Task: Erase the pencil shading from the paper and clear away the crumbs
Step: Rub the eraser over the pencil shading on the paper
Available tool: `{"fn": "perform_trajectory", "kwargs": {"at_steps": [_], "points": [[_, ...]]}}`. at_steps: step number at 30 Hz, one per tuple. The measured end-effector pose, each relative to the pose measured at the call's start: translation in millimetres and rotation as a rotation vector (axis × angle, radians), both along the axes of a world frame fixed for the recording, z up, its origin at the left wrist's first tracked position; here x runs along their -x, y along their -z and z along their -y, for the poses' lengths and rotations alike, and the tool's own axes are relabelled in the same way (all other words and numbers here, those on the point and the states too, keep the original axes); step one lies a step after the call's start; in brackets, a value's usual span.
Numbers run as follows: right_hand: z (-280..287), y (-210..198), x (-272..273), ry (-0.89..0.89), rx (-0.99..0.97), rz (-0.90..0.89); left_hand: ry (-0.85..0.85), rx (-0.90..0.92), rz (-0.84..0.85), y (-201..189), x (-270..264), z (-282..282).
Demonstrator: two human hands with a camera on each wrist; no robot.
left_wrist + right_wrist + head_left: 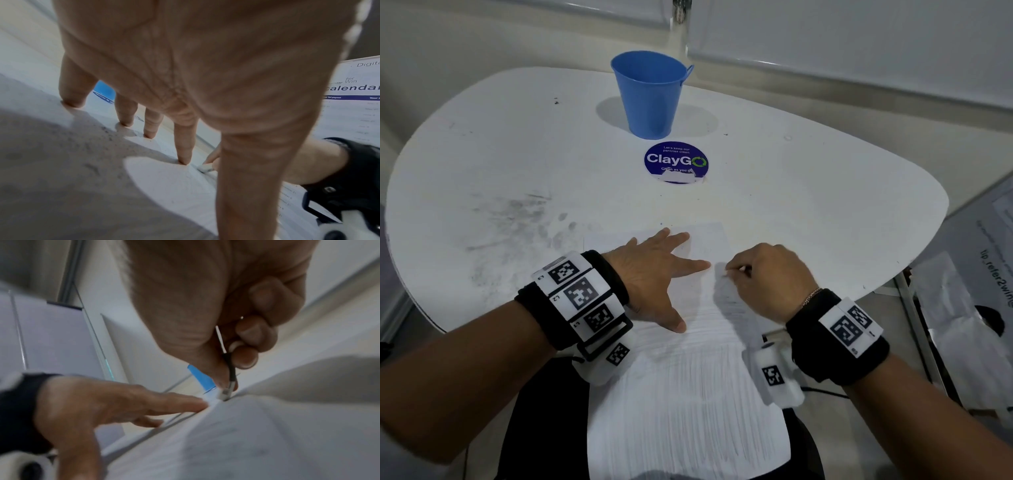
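A white sheet of paper lies at the table's front edge and hangs over it toward me. Grey pencil shading runs down the sheet under my right hand. My left hand rests flat on the paper, fingers spread, and its fingertips press the sheet down. My right hand is curled and pinches a small white eraser with a thin dark stem. The eraser's tip touches the paper just right of the left index finger. The same eraser peeks out beside the left thumb.
A blue bucket stands at the far middle of the white table. A round blue ClayGo sticker lies in front of it. Grey smudges mark the table's left side. Printed sheets lie on the floor at right.
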State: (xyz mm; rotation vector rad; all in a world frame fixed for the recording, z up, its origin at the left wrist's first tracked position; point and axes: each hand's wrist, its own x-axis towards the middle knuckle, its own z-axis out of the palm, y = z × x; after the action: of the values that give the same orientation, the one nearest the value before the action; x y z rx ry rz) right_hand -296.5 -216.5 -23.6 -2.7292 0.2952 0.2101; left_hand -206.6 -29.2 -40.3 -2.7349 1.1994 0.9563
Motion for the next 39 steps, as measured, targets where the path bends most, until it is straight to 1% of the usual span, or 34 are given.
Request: {"fn": "perform_trajectory", "kwargs": {"at_steps": [1,2,5,6,9,10,13,14,15,18,19,22,23,26,27,29,31,32,35,36,37,39], "points": [[3,1,0,0.022,0.024,0.019,0.001,0.002,0.001,0,0,0],[2,2,2,0.002,0.022,0.016,0.001,0.004,0.001,1,0,0],[-16,-1,12,-0.152,-0.073,-0.073,-0.005,0.011,-0.011,1,0,1],[-16,-1,11,-0.143,-0.074,-0.077,-0.005,0.011,-0.013,1,-1,0],[-4,2,1,-0.01,-0.005,0.019,-0.002,0.01,-0.007,1,-1,0],[-4,4,1,-0.006,0.005,0.029,-0.003,0.011,-0.005,2,-1,-1],[-19,3,10,-0.147,-0.06,-0.028,-0.004,0.011,-0.005,2,-1,0],[-22,1,11,-0.167,-0.077,-0.046,-0.003,0.008,-0.005,1,0,0],[-20,2,8,-0.148,-0.069,-0.044,-0.002,0.006,-0.004,1,0,1],[-10,3,0,-0.015,-0.039,0.018,-0.002,0.003,-0.003,0,0,0],[-12,4,1,-0.026,-0.03,0.022,-0.002,0.004,-0.003,1,0,0],[-30,0,12,-0.19,-0.102,-0.025,-0.005,0.01,0.0,4,-1,0],[-31,0,12,-0.2,-0.112,-0.042,-0.003,0.011,0.002,4,-1,0],[-17,3,0,-0.066,-0.066,0.022,0.002,0.007,-0.001,1,-1,0],[-16,5,-1,-0.047,-0.044,0.04,0.003,0.005,-0.001,1,0,0],[-24,6,4,-0.108,-0.045,0.011,0.006,0.006,0.001,2,-1,0],[-36,2,12,-0.196,-0.095,-0.038,0.007,0.006,0.001,3,-1,0],[-35,2,10,-0.196,-0.099,-0.037,0.005,0.007,0.001,3,-1,0],[-20,5,-1,-0.054,-0.07,0.032,0.001,0.009,-0.002,1,-2,0],[-18,7,-1,-0.039,-0.051,0.047,-0.001,0.009,-0.004,2,-1,-1],[-20,7,1,-0.062,-0.04,0.043,-0.001,0.009,-0.005,2,-1,0],[-30,5,8,-0.167,-0.055,0.005,-0.001,0.011,-0.003,3,-1,0]]}}
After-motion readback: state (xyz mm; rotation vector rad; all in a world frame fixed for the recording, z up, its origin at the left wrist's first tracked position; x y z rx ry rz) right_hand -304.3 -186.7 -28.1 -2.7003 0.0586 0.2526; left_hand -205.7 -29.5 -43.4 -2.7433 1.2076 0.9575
